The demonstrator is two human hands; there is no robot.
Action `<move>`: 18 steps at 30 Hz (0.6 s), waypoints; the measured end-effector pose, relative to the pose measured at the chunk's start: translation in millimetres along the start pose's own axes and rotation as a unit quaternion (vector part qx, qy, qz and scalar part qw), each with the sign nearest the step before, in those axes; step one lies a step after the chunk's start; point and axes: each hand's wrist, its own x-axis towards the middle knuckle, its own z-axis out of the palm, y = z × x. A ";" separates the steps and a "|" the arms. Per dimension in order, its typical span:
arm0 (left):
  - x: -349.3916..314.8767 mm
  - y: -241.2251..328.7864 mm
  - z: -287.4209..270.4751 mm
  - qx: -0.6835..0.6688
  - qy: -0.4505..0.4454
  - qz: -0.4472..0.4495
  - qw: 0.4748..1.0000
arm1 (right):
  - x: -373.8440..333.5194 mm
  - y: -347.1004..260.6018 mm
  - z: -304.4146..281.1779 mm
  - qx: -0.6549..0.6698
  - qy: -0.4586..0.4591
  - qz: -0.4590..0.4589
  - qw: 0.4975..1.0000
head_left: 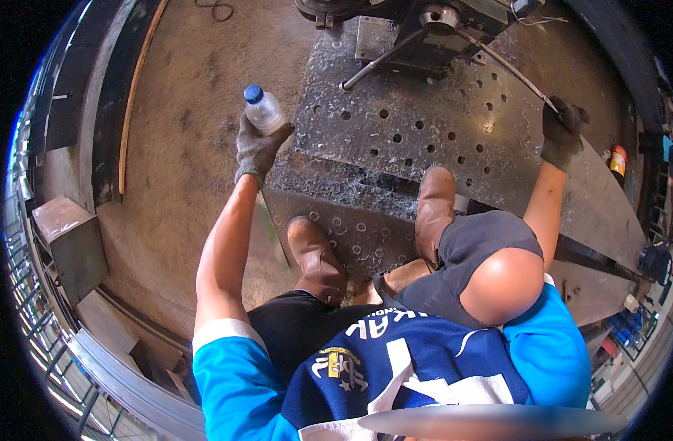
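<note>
My gloved left hand [256, 151] is closed round a clear plastic bottle [265, 114] with a blue cap, held up in front of me on the left. Out to the right, my gloved right hand [564, 132] grips the end of a long metal lever [509, 67]. That lever runs out from the round hub [439, 18] of a dark drill-like machine, and a second lever [377, 66] slants down to the left from the same hub. Beneath the machine lies a steel plate [425, 103] with several round holes, strewn with metal shavings.
My brown boots [314, 253] stand on and beside metal plates littered with shavings. A metal box [70, 231] sits at the left, near long dark beams [105, 95]. An orange-and-yellow container [618, 160] stands at the far right. Grimy brown floor [178, 132] spreads to the left.
</note>
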 end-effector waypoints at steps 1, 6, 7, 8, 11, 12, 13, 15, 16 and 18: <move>-3.4 -1.5 2.8 -0.011 -0.009 0.011 1.000 | -4.9 2.2 2.6 0.004 0.022 0.014 1.000; -17.8 -5.7 26.5 0.013 -0.084 0.073 0.994 | -3.9 6.1 29.4 0.126 0.061 0.000 0.990; -21.1 -4.7 31.3 0.004 -0.096 0.106 0.990 | -4.2 4.3 32.7 0.120 0.059 -0.012 0.991; -30.5 -2.4 39.7 0.000 -0.112 0.133 0.985 | -7.0 1.2 34.2 0.124 0.068 -0.012 0.990; -44.2 8.5 67.2 0.013 -0.152 0.188 0.970 | -18.6 -22.3 41.3 0.129 -0.046 -0.039 0.990; -46.5 13.0 77.4 -0.017 -0.158 0.188 0.969 | -21.6 -35.6 45.9 0.141 -0.083 -0.036 0.986; -47.3 16.1 86.2 -0.045 -0.166 0.211 0.962 | -25.5 -49.7 51.2 0.032 -0.095 -0.092 0.991; -50.5 21.3 102.4 -0.019 -0.160 0.194 0.968 | -32.2 -71.2 61.8 -0.187 -0.119 -0.198 0.955; -49.0 23.2 106.9 0.007 -0.153 0.187 0.970 | -33.5 -77.3 66.1 -0.290 -0.073 -0.215 0.930; -44.7 23.8 112.5 0.004 -0.160 0.197 0.967 | -35.5 -86.0 75.5 -0.469 -0.033 -0.274 0.839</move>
